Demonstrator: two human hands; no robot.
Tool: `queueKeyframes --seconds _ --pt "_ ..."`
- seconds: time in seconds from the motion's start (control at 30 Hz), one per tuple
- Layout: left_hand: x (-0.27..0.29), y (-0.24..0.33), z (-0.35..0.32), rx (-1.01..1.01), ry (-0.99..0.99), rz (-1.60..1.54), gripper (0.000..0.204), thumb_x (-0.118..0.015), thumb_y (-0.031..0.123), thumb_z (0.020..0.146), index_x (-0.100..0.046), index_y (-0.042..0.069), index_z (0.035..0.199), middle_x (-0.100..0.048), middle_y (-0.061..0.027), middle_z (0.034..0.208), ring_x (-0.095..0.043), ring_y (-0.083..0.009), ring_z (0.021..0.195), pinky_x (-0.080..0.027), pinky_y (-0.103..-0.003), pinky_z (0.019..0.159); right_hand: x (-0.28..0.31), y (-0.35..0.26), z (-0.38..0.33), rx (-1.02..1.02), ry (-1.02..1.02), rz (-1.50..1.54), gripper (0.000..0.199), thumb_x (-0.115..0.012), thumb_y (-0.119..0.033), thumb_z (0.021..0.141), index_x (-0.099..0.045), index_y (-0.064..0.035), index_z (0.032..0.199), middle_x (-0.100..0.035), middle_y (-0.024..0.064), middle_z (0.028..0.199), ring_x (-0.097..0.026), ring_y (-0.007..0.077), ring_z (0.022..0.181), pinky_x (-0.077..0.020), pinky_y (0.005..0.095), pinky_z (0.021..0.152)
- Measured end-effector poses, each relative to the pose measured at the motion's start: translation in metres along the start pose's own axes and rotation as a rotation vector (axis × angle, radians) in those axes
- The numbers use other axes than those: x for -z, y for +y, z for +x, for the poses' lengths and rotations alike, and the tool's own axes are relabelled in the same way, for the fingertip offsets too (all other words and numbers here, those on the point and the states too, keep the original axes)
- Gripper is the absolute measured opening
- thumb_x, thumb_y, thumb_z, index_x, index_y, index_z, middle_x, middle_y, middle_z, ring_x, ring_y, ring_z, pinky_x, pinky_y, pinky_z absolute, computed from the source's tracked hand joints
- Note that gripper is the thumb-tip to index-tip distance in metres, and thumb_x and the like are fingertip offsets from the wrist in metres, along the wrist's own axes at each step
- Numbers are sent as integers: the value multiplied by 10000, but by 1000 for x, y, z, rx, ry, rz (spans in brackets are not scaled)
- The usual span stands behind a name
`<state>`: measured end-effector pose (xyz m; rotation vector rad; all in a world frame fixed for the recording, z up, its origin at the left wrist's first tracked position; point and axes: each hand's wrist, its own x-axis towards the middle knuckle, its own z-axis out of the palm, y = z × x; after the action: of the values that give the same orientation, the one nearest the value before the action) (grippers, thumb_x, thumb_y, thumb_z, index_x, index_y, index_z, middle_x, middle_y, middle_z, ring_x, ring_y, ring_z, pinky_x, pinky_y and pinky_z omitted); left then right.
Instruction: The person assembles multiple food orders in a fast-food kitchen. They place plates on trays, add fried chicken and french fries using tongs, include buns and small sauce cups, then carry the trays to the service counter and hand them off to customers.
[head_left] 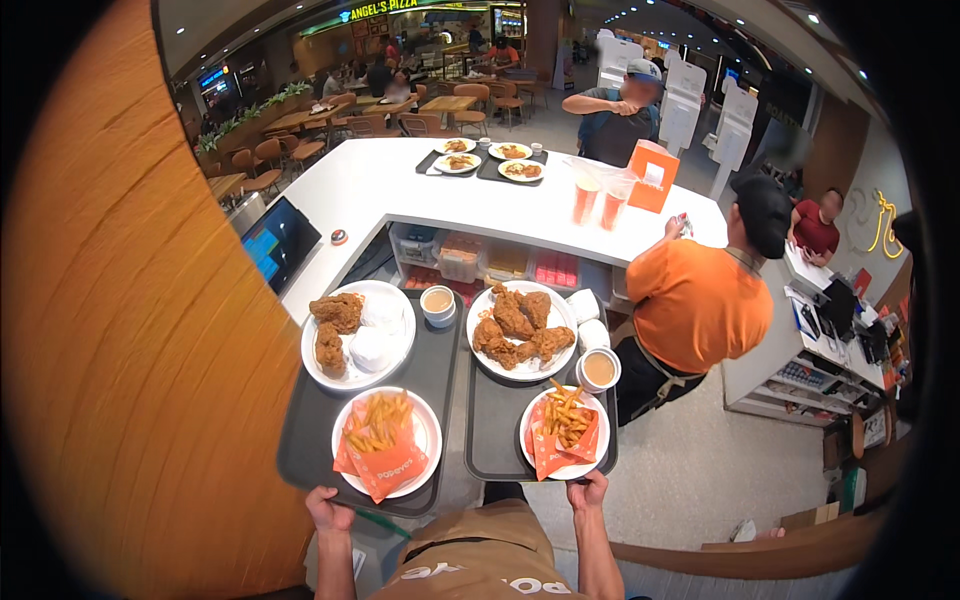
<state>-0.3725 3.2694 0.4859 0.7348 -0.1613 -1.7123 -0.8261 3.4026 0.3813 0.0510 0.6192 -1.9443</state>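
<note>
My left hand [328,510] grips the near edge of a dark tray [305,440]. That tray bears a plate [405,352] of fried chicken [338,312] with two white wrapped bundles [376,348], a cup of brown gravy [437,300], and a plate of French fries [378,422] in an orange sleeve. A second dark tray [492,410] has its near edge in my right hand [588,489]. On it are a plate of several chicken pieces [518,312], white wrapped bundles [593,334], a gravy cup [599,369] and more fries [566,420]. Both hands' fingers are partly hidden under the trays.
Ahead runs a white counter [370,185] with two trays of plated food [462,162], bagged cups [600,200] and an orange box [653,175]. A co-worker in orange [700,295] stands close at right. A person in a cap [620,110] is across the counter; a screen [282,243] stands left.
</note>
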Motion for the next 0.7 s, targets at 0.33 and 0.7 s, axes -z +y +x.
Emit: queueKeyframes --seconds 0.33,0.7 --pt "-12 -61 283 -82 -92 -49 653 -489 16 599 -515 -78 1245 -557 -170 1309 -492 -361 1263 -339 -505 1130 5 34 256 21 -19 0 731 -519 13 641 -424 81 1363 -479 188 1416 -429 331 1336 -286 449 1173" --pt "7 -96 573 5 100 36 507 -518 37 576 -604 -62 1066 -644 -158 1103 -582 -345 1119 -414 -477 1053 18 113 479 103 -11 63 767 -500 -34 642 -396 50 1397 -435 193 1449 -412 362 1345 -297 499 1165"
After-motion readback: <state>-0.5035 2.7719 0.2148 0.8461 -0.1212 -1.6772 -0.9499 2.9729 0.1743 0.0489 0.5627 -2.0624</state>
